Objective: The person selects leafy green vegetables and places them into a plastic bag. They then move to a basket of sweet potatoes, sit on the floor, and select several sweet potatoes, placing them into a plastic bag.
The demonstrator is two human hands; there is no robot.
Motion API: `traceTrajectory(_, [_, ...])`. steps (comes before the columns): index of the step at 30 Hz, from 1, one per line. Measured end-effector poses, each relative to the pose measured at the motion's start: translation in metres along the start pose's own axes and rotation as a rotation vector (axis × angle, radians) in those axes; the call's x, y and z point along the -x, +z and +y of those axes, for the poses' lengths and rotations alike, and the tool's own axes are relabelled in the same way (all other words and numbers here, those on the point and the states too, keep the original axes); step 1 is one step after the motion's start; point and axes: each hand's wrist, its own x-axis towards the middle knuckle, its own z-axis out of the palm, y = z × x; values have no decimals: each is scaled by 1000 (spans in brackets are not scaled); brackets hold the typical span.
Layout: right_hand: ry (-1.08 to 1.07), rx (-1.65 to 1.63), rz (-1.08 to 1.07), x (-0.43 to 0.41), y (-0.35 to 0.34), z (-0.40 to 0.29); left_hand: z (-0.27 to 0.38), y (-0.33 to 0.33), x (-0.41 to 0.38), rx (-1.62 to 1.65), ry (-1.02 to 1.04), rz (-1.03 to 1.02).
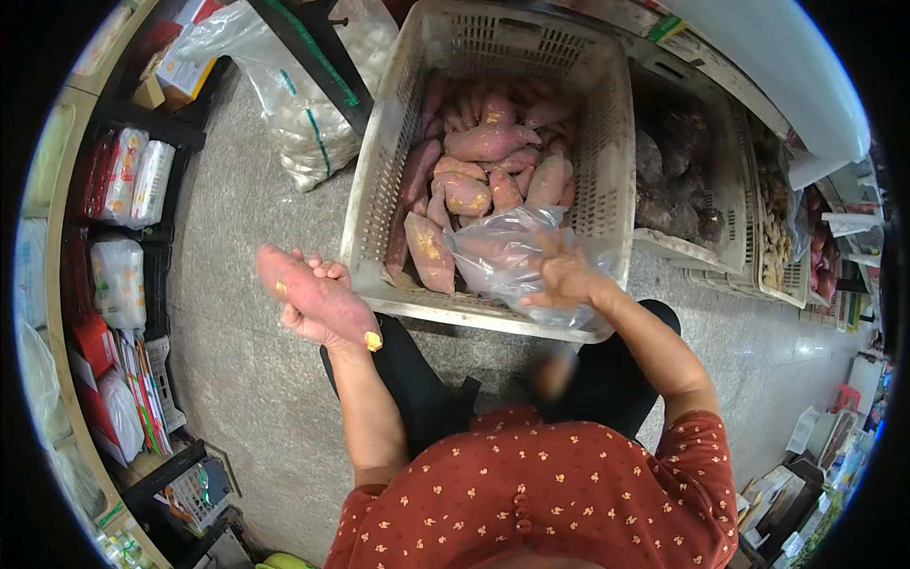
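My left hand (313,327) is closed around a large pink-skinned sweet potato (320,295) with a yellow broken tip, held over the floor left of the crate. A plastic crate (490,320) with slotted walls stands before me, holding many sweet potatoes (490,142), some with yellow scraped patches. Across its near right part lies a clear plastic bag (490,256). My right hand (565,274) is spread at the bag's right side, fingers apart and slightly blurred; it touches the film. Whether the bag has anything in it cannot be told, as sweet potatoes show through it.
To the right stand more crates, one with dark brown roots (675,178), another with ginger (775,242). A clear bag of whitish bulbs (313,135) is on the floor behind left. Shelves with packaged goods (117,277) line the left side.
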Motion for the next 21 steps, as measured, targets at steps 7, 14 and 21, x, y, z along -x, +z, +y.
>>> traceTrajectory(7, [103, 32, -14, -28, 46, 38, 12, -18, -7, 50, 45, 73])
traceTrajectory(14, [16, -194, 202, -17, -6, 26, 16, -26, -13, 69, 12, 52])
traceTrajectory(21, [-28, -479, 443, -3, -52, 5, 15, -22, -14, 51, 3, 22])
